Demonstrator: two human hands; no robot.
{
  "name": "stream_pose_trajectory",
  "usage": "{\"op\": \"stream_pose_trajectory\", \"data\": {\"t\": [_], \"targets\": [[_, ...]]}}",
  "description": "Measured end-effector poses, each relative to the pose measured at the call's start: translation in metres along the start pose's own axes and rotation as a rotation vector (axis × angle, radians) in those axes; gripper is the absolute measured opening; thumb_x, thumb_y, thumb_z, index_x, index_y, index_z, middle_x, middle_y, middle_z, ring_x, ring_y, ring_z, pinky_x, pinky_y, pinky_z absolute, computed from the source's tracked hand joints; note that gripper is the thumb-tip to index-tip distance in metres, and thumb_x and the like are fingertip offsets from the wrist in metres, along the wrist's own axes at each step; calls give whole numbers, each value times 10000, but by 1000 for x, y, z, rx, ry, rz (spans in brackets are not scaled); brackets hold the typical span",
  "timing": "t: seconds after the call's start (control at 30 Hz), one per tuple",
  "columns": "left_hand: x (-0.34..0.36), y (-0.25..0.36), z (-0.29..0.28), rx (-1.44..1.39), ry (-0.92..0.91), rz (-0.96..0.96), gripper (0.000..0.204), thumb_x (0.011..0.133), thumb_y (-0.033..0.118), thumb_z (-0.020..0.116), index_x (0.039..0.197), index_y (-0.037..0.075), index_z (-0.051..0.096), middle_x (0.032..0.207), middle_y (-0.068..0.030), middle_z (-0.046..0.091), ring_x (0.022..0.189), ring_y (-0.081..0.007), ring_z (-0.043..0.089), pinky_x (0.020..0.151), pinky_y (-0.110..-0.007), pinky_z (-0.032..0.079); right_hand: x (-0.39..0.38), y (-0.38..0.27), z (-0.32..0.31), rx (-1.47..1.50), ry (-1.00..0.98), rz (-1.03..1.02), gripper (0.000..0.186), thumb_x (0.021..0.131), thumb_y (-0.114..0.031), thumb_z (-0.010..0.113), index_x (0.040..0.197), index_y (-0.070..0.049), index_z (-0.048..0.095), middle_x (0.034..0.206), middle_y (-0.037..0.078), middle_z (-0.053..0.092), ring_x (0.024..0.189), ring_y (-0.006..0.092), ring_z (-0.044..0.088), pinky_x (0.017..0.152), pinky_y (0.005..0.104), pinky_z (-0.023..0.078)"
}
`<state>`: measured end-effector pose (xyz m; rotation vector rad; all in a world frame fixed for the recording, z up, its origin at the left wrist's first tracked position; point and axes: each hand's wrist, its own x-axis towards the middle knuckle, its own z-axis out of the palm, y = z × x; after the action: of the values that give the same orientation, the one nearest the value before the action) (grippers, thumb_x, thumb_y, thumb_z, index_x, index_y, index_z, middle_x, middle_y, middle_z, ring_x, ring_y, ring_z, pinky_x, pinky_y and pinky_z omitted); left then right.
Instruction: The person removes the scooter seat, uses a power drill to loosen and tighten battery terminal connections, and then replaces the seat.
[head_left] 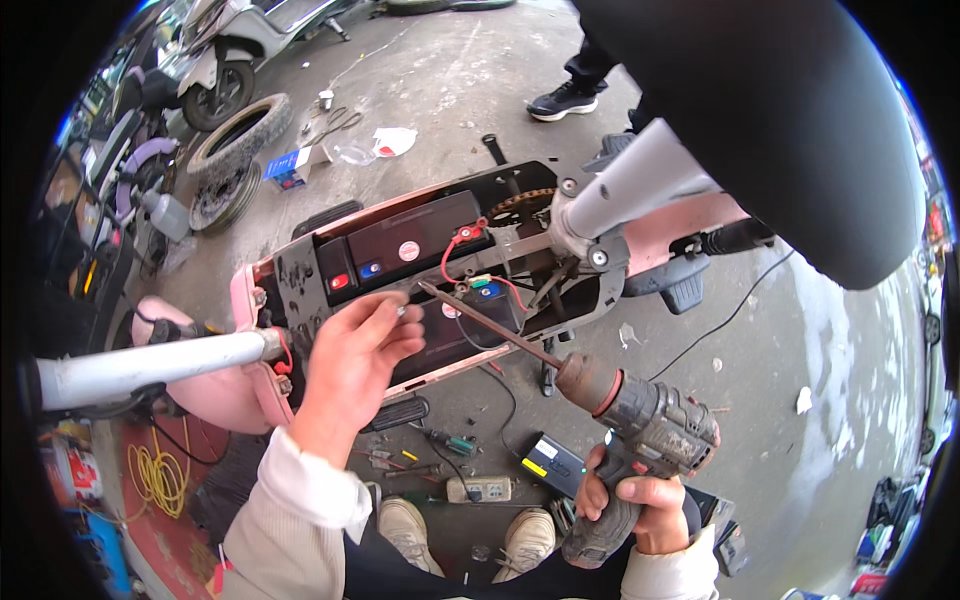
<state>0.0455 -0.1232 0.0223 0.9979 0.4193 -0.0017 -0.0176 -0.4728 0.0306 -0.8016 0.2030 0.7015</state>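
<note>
My right hand (648, 500) grips the handle of a worn cordless drill (655, 415). Its long, thin bit (500, 333) points up and left, over an open pink frame tub (425, 382) of a small electric vehicle. My left hand (352, 358) is raised in a pinch by the bit's tip; a small pale thing shows at its fingertips, too small to name. Below both hands lie two dark batteries, the far one (420, 240) in plain view and the near one (440, 338) partly hidden. A red wire (450, 258) runs from the far battery's terminal.
A white tube (160, 370) juts in from the left; a black saddle (760, 120) overhangs the right. By my shoes (405, 530) lie a power strip (480, 489), a black charger box (553, 462) and a green-handled screwdriver (452, 442). Another person's shoe (562, 103) stands beyond, near a tire (240, 135).
</note>
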Motion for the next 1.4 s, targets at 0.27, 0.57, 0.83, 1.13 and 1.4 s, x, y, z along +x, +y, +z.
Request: {"op": "stream_pose_trajectory", "data": {"t": [0.27,0.57,0.83,1.13,1.4], "targets": [[24,-12,-9,-150,-187,-100,213,1020,193,705,1171,45,725,1075,-126,770,928,-224,758,797,-325,642,4,12,5,-128,71,-17,547,746,-182,732,1192,106,605,771,175,642,680,318,656,722,451,557],[31,-15,-18,-113,-72,-45,216,1018,229,716,1115,36,723,1038,-123,772,900,-213,756,773,-315,636,16,17,11,-217,83,-47,553,800,-176,744,1256,93,585,805,162,655,745,299,660,755,429,542],[34,-18,-15,-101,16,1,213,1017,260,722,1064,52,719,974,-111,771,833,-195,742,711,-294,617,19,10,9,-379,31,-73,546,820,-110,766,1296,84,585,855,156,678,814,278,676,788,390,546],[39,-17,-10,-101,17,3,261,1013,312,725,1032,53,706,939,-99,759,784,-170,723,653,-263,598,23,11,3,-315,34,-55,543,822,-118,761,1296,79,582,861,155,680,817,282,671,798,401,540],[40,-14,-9,-63,-7,-53,264,1009,315,729,1005,54,697,879,-79,734,736,-167,710,618,-263,585,24,13,-7,-323,-11,-63,550,833,-104,752,1320,75,570,883,144,690,824,275,675,811,400,541]]}}
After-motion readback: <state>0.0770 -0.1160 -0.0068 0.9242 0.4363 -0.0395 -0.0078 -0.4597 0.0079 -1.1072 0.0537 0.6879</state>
